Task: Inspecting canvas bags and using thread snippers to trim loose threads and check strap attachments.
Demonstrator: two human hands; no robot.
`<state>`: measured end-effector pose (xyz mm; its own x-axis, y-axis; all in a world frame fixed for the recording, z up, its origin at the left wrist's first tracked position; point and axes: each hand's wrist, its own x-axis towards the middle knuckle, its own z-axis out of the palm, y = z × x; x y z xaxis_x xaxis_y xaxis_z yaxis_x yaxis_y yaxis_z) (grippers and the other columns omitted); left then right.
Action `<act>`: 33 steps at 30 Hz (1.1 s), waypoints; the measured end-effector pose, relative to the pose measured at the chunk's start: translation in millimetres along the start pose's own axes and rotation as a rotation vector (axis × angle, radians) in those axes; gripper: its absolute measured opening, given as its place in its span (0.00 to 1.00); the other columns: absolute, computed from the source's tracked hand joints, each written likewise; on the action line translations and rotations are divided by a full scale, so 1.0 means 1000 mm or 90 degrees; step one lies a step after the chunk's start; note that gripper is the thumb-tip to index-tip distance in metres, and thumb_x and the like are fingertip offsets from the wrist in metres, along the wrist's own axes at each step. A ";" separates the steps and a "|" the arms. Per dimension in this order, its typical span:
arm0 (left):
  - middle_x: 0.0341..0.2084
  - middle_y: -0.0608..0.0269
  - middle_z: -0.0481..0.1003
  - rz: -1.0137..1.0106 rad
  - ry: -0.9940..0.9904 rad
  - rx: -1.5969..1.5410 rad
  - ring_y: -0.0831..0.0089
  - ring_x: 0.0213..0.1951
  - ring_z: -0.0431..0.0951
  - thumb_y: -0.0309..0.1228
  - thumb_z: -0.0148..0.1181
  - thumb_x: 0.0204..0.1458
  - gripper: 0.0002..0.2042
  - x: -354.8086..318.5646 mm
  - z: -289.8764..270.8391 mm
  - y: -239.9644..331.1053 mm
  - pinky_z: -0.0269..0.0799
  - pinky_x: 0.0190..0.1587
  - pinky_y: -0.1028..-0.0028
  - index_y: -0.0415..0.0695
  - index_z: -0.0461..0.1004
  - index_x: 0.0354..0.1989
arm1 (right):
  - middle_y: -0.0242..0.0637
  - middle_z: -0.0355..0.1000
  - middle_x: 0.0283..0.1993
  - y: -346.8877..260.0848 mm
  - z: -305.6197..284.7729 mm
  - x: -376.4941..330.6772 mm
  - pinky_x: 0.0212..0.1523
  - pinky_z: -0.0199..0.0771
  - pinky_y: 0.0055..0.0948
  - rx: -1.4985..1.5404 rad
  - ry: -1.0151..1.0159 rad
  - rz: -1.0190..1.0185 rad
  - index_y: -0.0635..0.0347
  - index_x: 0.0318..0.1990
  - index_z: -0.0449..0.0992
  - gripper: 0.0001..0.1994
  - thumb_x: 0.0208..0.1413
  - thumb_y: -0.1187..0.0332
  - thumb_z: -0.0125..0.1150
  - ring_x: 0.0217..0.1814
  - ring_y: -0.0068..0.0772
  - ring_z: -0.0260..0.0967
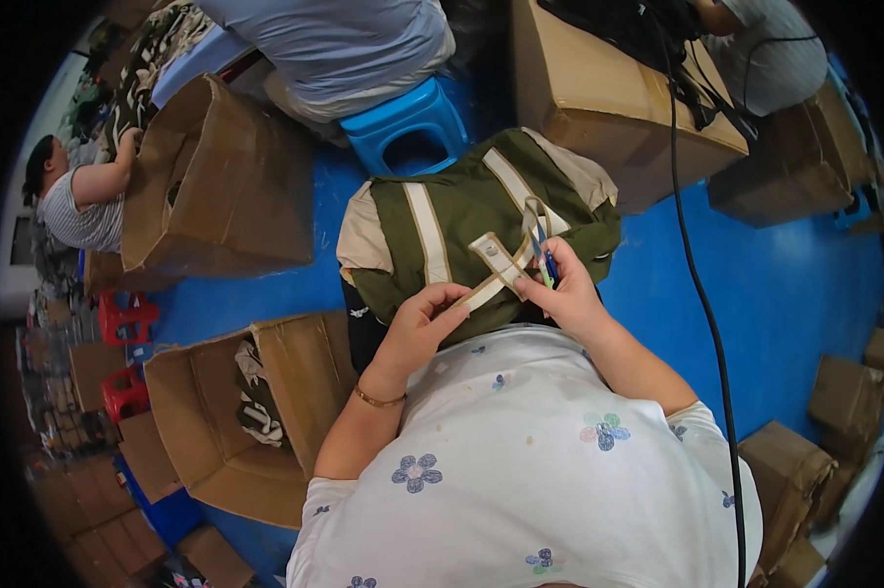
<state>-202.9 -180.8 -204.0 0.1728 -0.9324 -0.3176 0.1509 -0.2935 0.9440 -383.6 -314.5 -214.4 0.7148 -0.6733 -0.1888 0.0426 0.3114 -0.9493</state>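
Head view, looking straight down over your chest. Your left hand is closed in a pinch on the near end of a beige strap, which runs up and to the right from your fingers. Your right hand is closed around a small blue-handled tool, probably thread snips, with its tip right at the strap; the same hand also seems to steady the strap from the right. The strap belongs to an olive green garment with beige stripes, heaped on your lap just beyond your hands.

What could go wrong, as a judgement: the tool's tip sits very near your left fingertips and the strap's edge, so a slip or a tug could nick the fabric or a finger. The garment hangs over your knees and might slide toward the blue floor.

Edges and room: a blue plastic stool stands just past the garment, with another person seated beyond it. An open cardboard box holding folded garments is close on your left, and a taller box stands farther off on that side. A closed box lies ahead to the right. A black cable runs down your right side, close to that elbow. The widest open floor is to your right.
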 end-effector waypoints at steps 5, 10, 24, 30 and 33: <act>0.30 0.72 0.69 0.015 0.063 -0.127 0.88 0.32 0.64 0.25 0.52 0.54 0.06 0.004 0.003 0.002 0.60 0.35 0.86 0.39 0.68 0.39 | 0.29 0.66 0.25 -0.005 0.000 -0.007 0.23 0.61 0.19 -0.387 0.107 -0.197 0.60 0.37 0.68 0.12 0.47 0.72 0.63 0.22 0.18 0.59; 0.30 0.73 0.68 0.044 0.089 -0.107 0.88 0.33 0.64 0.24 0.51 0.54 0.06 0.003 0.015 0.004 0.60 0.35 0.87 0.39 0.68 0.39 | 0.36 0.66 0.22 -0.013 0.015 -0.022 0.22 0.65 0.25 -0.488 -0.054 -0.219 0.61 0.39 0.71 0.14 0.45 0.68 0.65 0.20 0.30 0.63; 0.32 0.71 0.69 0.037 0.060 -0.120 0.87 0.35 0.66 0.24 0.52 0.53 0.07 0.001 0.020 0.004 0.62 0.38 0.86 0.38 0.68 0.39 | 0.37 0.70 0.23 -0.006 0.018 -0.018 0.22 0.69 0.33 -0.612 -0.037 -0.279 0.58 0.35 0.71 0.10 0.46 0.65 0.62 0.23 0.40 0.70; 0.31 0.71 0.69 0.039 0.066 -0.096 0.87 0.34 0.65 0.24 0.52 0.53 0.07 0.001 0.019 0.004 0.62 0.36 0.86 0.37 0.68 0.39 | 0.38 0.70 0.24 -0.010 0.016 -0.020 0.22 0.69 0.33 -0.598 -0.023 -0.267 0.58 0.35 0.72 0.10 0.47 0.66 0.62 0.24 0.40 0.70; 0.31 0.71 0.69 0.042 0.063 -0.092 0.87 0.34 0.65 0.24 0.52 0.53 0.07 0.001 0.019 0.004 0.62 0.37 0.86 0.38 0.68 0.40 | 0.43 0.70 0.25 -0.011 0.013 -0.021 0.23 0.68 0.32 -0.579 -0.057 -0.230 0.60 0.39 0.73 0.12 0.46 0.68 0.62 0.22 0.41 0.69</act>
<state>-220.5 -187.3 -198.9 0.2804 -0.9215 -0.2687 0.2724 -0.1920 0.9428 -389.7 -294.7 -196.5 0.8165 -0.5612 0.1353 -0.2578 -0.5642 -0.7843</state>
